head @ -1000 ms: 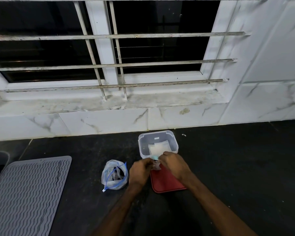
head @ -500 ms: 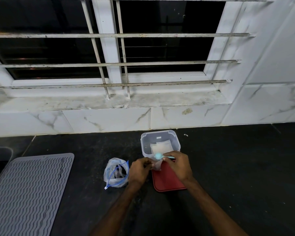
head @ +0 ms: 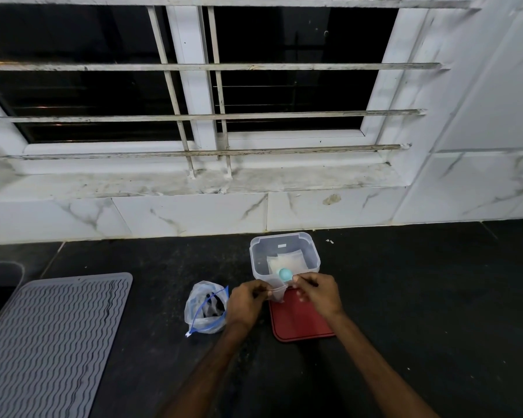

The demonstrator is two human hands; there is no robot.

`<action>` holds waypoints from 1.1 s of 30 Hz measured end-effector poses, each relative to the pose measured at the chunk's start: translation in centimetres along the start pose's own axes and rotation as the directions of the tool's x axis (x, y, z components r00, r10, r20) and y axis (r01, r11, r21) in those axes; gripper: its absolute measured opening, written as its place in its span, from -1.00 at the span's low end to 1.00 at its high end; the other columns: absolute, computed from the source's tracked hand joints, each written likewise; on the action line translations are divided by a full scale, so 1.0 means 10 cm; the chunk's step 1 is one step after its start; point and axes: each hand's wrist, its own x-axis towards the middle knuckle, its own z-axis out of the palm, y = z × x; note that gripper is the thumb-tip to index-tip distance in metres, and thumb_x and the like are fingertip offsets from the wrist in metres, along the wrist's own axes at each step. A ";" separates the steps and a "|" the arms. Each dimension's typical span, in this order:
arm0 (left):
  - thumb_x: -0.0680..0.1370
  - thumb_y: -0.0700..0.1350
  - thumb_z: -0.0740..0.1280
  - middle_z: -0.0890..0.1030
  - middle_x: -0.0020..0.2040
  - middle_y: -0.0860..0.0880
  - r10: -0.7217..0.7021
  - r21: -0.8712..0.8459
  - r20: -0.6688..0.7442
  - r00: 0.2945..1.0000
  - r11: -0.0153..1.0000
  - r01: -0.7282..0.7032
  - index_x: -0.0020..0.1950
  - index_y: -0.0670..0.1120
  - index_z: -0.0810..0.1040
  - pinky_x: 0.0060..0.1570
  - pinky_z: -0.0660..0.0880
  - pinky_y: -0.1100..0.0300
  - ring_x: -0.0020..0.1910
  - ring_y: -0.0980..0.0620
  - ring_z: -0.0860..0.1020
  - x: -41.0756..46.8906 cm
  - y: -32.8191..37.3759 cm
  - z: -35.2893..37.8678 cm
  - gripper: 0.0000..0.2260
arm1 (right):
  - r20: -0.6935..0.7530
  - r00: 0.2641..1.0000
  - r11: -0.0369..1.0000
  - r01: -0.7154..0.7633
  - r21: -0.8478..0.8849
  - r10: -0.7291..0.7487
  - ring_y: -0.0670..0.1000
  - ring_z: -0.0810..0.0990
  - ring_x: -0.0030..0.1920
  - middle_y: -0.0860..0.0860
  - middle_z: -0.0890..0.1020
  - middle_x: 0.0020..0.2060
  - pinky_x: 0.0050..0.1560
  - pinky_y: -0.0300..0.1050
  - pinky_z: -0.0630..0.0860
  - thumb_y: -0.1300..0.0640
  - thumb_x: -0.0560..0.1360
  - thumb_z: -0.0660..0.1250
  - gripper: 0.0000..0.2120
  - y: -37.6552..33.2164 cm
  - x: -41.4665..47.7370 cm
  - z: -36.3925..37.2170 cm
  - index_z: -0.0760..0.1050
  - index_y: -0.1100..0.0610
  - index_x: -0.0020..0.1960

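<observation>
While a grey ribbed mat [head: 52, 336] lies at the left of the dark table [head: 435, 297], a zip bag [head: 204, 309] sits just left of the left hand [head: 245, 303]. Its fingers are clamped on a small clear pouch [head: 277, 292] over the red lid [head: 302, 324]. The right hand [head: 317, 292] pinches a teal spoon [head: 285, 274] at the near rim of the clear container [head: 284, 242].

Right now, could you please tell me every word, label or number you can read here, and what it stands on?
No text here can be read.
The small white sticker on the far wall of the clear plastic container is too small and blurred to read.
</observation>
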 end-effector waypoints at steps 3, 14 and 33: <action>0.48 -0.07 0.44 0.59 -0.05 0.18 0.038 0.021 -0.025 0.999 0.999 -0.038 -0.14 0.08 0.68 -0.03 0.53 0.22 -0.09 0.22 0.56 -0.02 -0.02 -0.04 -0.95 | 0.023 0.994 0.991 -0.109 0.079 0.108 -0.05 0.56 -0.38 0.01 0.66 -0.38 -0.38 -0.20 0.50 0.23 0.49 0.42 -0.93 0.09 -0.02 -0.09 0.66 0.14 -0.15; 0.46 -0.05 0.42 0.65 -0.18 0.10 0.064 -0.248 -0.100 0.993 0.965 -0.088 -0.13 0.11 0.60 -0.15 0.59 -0.03 -0.17 0.08 0.60 -0.01 -0.06 -0.22 -0.95 | -0.030 0.987 0.845 -0.150 -0.513 0.157 -0.11 0.62 -0.07 -0.11 0.67 -0.15 -0.01 -0.21 0.50 0.01 0.42 0.49 -0.86 0.64 -0.05 -0.52 0.69 0.03 -0.06; 0.37 -0.25 0.54 0.69 -0.21 -0.01 0.060 -0.401 -0.063 0.996 0.913 -0.081 -0.08 0.00 0.63 -0.12 0.63 -0.06 -0.21 -0.03 0.67 0.00 0.26 -0.49 -0.78 | 0.102 0.978 0.962 0.200 -0.186 -0.183 -0.11 0.58 -0.25 -0.04 0.66 -0.30 -0.13 -0.11 0.51 0.24 0.41 0.49 -0.93 -0.29 0.04 0.26 0.62 0.16 -0.22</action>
